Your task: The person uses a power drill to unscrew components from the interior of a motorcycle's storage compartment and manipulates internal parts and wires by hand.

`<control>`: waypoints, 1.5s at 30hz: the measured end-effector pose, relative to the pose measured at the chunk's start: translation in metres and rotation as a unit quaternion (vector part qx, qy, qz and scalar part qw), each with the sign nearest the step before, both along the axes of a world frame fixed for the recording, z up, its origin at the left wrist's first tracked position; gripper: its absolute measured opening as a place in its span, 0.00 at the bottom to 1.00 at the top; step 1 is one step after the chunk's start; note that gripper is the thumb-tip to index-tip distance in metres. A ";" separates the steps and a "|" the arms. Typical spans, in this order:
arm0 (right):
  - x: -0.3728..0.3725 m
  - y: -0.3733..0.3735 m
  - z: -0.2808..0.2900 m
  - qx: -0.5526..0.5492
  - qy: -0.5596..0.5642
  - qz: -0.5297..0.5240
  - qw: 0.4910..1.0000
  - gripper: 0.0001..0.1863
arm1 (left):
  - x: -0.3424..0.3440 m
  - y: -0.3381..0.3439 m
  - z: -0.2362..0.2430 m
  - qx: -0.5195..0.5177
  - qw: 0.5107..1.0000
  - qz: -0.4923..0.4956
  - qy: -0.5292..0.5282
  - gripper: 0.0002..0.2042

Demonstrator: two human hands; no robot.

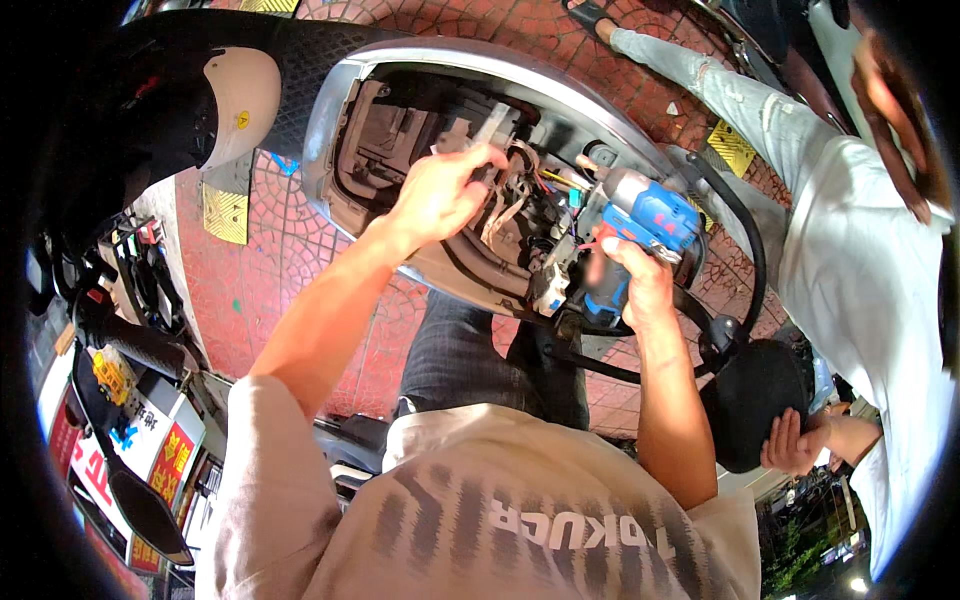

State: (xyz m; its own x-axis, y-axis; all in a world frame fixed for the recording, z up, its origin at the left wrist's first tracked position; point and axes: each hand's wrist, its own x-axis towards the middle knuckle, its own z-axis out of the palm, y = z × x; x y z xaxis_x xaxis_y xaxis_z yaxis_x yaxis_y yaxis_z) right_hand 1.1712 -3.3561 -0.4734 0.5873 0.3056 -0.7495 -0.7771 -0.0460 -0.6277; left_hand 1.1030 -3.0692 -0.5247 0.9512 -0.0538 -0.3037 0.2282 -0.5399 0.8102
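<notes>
An open scooter compartment [365, 160] lies before me, with brown plastic housings, hoses and a bundle of wiring [520, 190] inside. My left hand [445, 195] reaches into its middle, fingers closed at a grey part [495, 125]; what exactly they grip is hidden. My right hand [640, 280] is wrapped round the handle of a blue-and-grey cordless impact driver [655, 210], held over the compartment's right side with its nose angled toward the upper left. A white connector [553, 290] sits below the wiring, left of the driver.
At right, another person [840, 230] stands close, a hand [795, 440] on a black padded seat [745, 410]. A black vehicle body with a cream panel [240, 110] is at upper left. Mirrors, handlebars and signboards [150, 450] crowd the lower left. Red paving [260, 300] surrounds the scooter.
</notes>
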 end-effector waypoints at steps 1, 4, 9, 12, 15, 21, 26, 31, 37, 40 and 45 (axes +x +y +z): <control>-0.001 0.001 0.001 -0.006 -0.009 0.001 1.000 0.14 | -0.011 0.004 0.004 -0.075 0.997 0.035 -0.007 0.20; 0.000 -0.003 -0.001 0.007 0.009 -0.002 1.000 0.14 | -0.023 0.004 0.074 -0.272 0.930 0.247 0.028 0.25; -0.001 -0.004 -0.003 0.015 0.025 -0.026 0.999 0.13 | -0.069 0.023 0.182 -0.438 0.783 0.439 0.051 0.31; -0.002 -0.005 -0.005 0.014 0.046 -0.008 0.999 0.16 | -0.117 0.024 0.228 -0.371 0.791 0.487 0.014 0.34; -0.004 -0.004 -0.007 0.021 0.053 -0.001 0.998 0.17 | -0.159 0.016 0.280 -0.263 0.796 0.545 -0.007 0.34; -0.002 -0.008 -0.009 0.021 0.044 0.005 0.999 0.13 | -0.224 0.032 0.276 0.028 0.923 0.374 0.082 0.26; -0.004 -0.004 -0.007 0.013 0.062 0.039 0.997 0.16 | -0.260 0.084 0.113 0.201 0.930 0.243 0.190 0.18; -0.005 -0.010 -0.013 -0.006 0.063 0.052 0.997 0.19 | -0.257 0.147 -0.079 0.373 0.915 0.110 0.105 0.14; -0.009 -0.012 -0.010 -0.041 0.052 0.052 0.996 0.26 | -0.175 0.251 -0.198 0.478 0.860 0.079 -0.162 0.20; -0.012 -0.004 -0.010 -0.069 0.042 0.038 0.996 0.27 | -0.155 0.283 -0.261 0.502 0.856 0.070 -0.104 0.23; -0.018 -0.006 -0.009 -0.180 -0.021 -0.027 0.983 0.29 | -0.131 0.277 -0.300 0.452 0.889 0.066 -0.015 0.22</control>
